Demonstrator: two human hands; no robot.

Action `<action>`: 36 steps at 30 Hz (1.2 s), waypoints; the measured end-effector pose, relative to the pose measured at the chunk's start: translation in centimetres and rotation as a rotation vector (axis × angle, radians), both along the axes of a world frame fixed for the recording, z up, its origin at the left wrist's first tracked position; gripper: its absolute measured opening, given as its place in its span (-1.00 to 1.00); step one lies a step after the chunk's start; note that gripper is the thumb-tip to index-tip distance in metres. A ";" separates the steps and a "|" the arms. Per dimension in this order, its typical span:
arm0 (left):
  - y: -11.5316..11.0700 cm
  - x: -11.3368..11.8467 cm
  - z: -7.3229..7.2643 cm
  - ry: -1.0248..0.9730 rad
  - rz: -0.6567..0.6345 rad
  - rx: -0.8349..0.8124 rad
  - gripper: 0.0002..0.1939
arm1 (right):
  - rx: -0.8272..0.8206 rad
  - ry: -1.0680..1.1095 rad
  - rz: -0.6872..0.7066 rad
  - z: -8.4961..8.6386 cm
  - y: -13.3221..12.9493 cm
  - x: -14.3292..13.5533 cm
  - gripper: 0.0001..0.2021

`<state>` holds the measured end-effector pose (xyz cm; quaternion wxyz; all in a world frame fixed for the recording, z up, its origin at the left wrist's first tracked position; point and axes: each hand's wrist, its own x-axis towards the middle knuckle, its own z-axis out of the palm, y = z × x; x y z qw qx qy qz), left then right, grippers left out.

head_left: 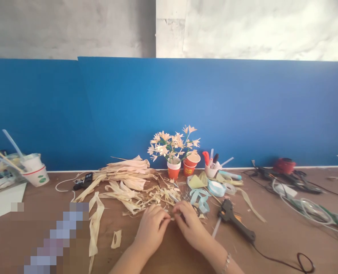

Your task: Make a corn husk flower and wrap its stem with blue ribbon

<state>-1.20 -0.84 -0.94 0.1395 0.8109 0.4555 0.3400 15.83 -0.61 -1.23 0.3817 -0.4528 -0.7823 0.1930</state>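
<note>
My left hand (152, 225) and my right hand (191, 225) are close together over the front middle of the table, fingertips almost meeting. Both are closed in a pinch. A tiny pale bit shows between them, too small to name. Just beyond lie cut scraps of dried husk (163, 196), and a heap of long dry husks (129, 175) spreads to the left. White artificial flowers (176, 141) on green stems stand in a red paper cup (173, 173) behind my hands. A black glue gun (231, 217) lies to the right of my right hand.
Light blue ribbon (202, 199) and a white cup of tools (211, 171) sit right of the flowers. Cables (311, 209) tangle at the far right. A paper cup with straws (37, 176) stands left. A blue partition (169, 95) closes off the back.
</note>
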 end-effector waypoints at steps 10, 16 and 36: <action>1.2 0.0 -1.5 -0.362 0.046 -0.318 -0.83 | 0.162 -0.104 -0.008 0.8 -0.4 -0.4 -0.85; 0.8 0.0 -1.0 -0.316 0.042 -0.252 -0.88 | 0.115 -0.076 -0.035 0.5 -0.3 -0.3 -0.89; -0.3 0.9 0.4 0.008 0.144 -0.047 -0.83 | 0.184 -0.279 -0.123 0.6 -0.8 -1.7 -0.87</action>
